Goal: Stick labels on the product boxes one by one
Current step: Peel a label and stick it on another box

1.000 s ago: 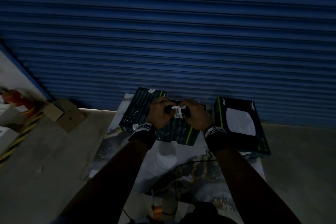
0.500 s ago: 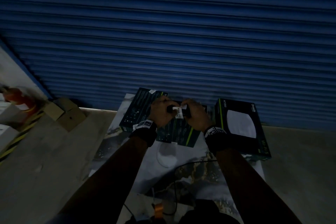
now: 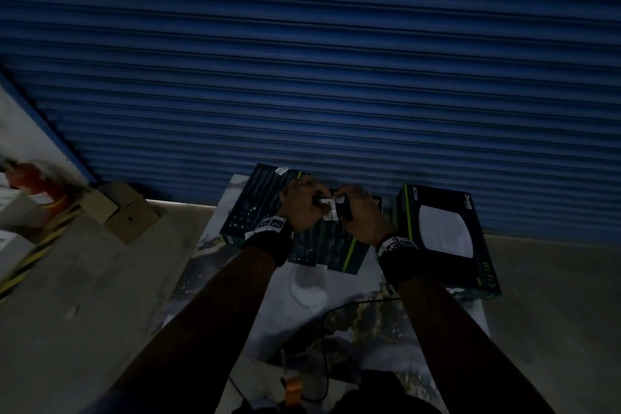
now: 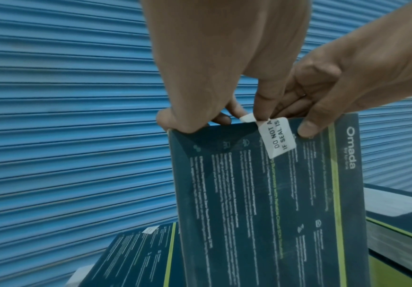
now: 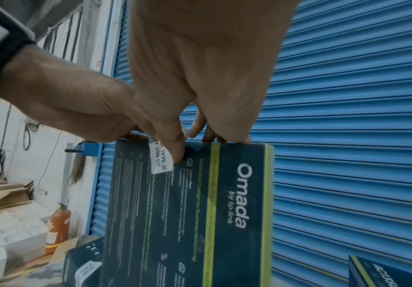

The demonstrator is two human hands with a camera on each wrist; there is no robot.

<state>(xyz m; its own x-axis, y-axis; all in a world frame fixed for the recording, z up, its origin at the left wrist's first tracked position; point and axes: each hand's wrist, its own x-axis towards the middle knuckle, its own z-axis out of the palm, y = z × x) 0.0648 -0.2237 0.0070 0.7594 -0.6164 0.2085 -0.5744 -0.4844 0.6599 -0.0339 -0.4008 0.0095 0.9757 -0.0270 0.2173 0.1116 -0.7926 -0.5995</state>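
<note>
Place: in front of the blue roller shutter (image 3: 336, 77), over a patterned mat (image 3: 353, 319) on the floor.
Box in hand: a dark product box (image 4: 268, 203) stands upright on its lower edge, held at its top edge by both hands.
Label: a white seal sticker (image 4: 277, 139) reading "DO NOT A… / IF SEAL IS…" lies on the box face just below the top edge; its upper end curls free above the edge, not yet stuck down.
Left hand: the left hand (image 4: 214, 64) has its fingers curled over the top edge, thumb on the near face, and a fingertip touches the loose end of the sticker.
Right hand: the right hand (image 5: 200, 64) grips the same top edge, its thumb pressing on the sticker's right side.
Step in hand: judging by the half-stuck sticker, this is the sealing of one box, with the lower part down and the upper part to be folded over the edge.
Next move calls for: probably a firm wipe of the loose end over the top edge and onto the far side, while the other hand keeps the box from tipping.
Other boxes: one box with a white sticker (image 3: 258, 202) lies flat to the left; a larger box (image 3: 447, 235) with a white round picture lies to the right, and I cannot tell whether it is labelled.
</note>
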